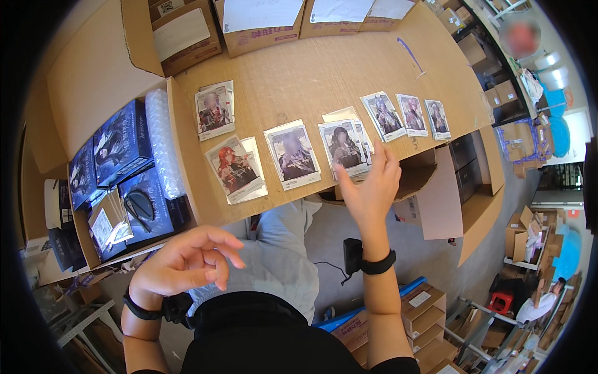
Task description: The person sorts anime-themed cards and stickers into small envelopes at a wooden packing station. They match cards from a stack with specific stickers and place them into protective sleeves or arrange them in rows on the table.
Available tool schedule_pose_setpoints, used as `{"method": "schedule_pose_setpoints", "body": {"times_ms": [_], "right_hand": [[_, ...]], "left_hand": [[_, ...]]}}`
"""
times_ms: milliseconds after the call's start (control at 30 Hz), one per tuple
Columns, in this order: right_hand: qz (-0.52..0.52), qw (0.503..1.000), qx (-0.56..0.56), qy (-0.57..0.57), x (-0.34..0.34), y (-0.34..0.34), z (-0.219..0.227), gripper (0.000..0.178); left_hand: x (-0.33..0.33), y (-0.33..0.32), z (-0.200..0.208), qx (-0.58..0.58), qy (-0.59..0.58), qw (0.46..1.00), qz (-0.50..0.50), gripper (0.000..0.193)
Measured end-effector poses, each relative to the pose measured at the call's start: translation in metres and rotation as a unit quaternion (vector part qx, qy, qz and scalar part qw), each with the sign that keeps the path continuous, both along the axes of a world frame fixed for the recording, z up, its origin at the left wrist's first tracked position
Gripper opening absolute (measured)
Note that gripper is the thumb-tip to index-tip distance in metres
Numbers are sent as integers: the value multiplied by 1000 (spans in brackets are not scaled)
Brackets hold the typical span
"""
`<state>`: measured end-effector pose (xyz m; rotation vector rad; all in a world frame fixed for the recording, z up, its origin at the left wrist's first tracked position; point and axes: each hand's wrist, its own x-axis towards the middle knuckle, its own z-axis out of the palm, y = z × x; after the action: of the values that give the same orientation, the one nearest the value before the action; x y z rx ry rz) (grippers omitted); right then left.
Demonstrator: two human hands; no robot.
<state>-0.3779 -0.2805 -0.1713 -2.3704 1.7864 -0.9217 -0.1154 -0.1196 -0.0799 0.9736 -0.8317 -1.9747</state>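
Note:
My right hand (372, 190) reaches over the table's near edge with fingers apart. Its thumb and fingertips are at the lower right of a small pile of picture cards (344, 148) showing a dark-haired figure; I cannot tell if they touch. Nothing shows in that hand. My left hand (190, 260) hangs in the air before the table, fingers loosely bent and apart, holding nothing. Left of the pile lie a card with a pale figure (293, 154), a red-haired figure's card (232, 164) over others, and a darker card pile (215, 111). Further right are three separate card piles (412, 115).
An open carton (180, 156) at the left holds blue boxes (123, 140), bubble wrap (163, 143) and a dark oval object (138, 204). Labelled cartons (261, 37) line the table's back. Another open carton (483, 212) stands at the right; a person (539, 303) sits far right.

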Motion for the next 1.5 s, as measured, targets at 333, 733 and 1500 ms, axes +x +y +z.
{"method": "schedule_pose_setpoints", "body": {"times_ms": [333, 733, 1500], "right_hand": [[-67, 992, 24, 100, 29, -4, -2, 73], [45, 997, -4, 58, 15, -16, -11, 54], [423, 886, 111, 154, 248, 101, 101, 51]], "left_hand": [[18, 23, 5, -18, 27, 999, 16, 42], [100, 110, 22, -115, -71, 968, 211, 32], [159, 104, 1, -115, -770, 575, 252, 55]]}}
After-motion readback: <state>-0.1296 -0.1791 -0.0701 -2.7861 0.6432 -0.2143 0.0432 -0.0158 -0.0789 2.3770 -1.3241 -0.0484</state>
